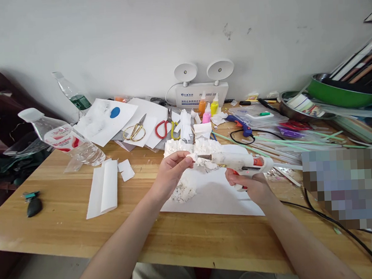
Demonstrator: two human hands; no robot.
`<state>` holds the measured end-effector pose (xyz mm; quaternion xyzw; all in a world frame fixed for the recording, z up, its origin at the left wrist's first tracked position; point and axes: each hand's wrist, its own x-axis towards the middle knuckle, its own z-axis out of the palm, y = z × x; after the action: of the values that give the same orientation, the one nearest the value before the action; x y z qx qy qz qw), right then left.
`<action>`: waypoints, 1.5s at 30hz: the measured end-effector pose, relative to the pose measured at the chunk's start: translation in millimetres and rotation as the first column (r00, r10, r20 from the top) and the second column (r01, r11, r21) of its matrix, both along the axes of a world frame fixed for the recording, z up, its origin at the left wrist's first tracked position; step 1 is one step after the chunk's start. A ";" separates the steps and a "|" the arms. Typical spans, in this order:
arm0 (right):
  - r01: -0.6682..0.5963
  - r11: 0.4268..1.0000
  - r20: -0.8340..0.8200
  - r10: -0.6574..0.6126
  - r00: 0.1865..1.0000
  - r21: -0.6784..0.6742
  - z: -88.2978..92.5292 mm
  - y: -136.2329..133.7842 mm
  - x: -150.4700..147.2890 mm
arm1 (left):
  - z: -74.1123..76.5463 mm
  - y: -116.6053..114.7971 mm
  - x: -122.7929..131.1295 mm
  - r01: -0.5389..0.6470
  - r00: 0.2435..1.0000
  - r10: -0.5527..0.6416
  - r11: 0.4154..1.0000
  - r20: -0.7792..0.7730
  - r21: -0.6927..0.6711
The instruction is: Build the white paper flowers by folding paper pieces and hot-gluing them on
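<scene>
My right hand (252, 185) is wrapped round the handle of a white hot glue gun (231, 159), with a glue stick poking out of its back end. The gun's nozzle points left, toward my left hand (169, 175). Between the thumb and fingers of that hand is a small white paper piece (192, 156), right at the nozzle tip. Below and behind the hands, ruffled white paper clusters (183, 192) rest on a large white sheet (219, 201). My left hand and the gun partly cover them.
Scissors (138, 131), red-handled pliers (161, 129) and small paint bottles (206, 114) stand or lie behind. A water bottle (78, 146) and folded paper (103, 188) are at left. At right are a blue glue gun (246, 130), glue sticks and black cables (328, 217).
</scene>
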<state>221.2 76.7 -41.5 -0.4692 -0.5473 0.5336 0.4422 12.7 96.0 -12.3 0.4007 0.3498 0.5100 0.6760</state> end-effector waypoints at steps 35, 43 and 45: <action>0.072 0.997 -0.043 -0.073 0.996 -0.032 -4.0 -1.2 -0.9 | 0.6 0.0 -0.9 0.002 1.000 -0.002 1.000 0.002 0.000; 0.058 0.998 0.037 -0.058 0.998 0.021 -6.4 -0.7 1.5 | -0.8 0.7 -1.2 -0.004 1.000 0.004 1.000 -0.001 0.000; 0.074 0.996 0.094 -0.079 0.992 0.050 -7.5 0.0 3.2 | -0.4 0.9 -1.4 -0.006 1.000 0.006 1.000 -0.004 -0.001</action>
<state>224.4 76.8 -49.0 -0.5045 -0.5617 0.4804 0.4464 11.3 97.0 -12.6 0.4003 0.3526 0.5110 0.6740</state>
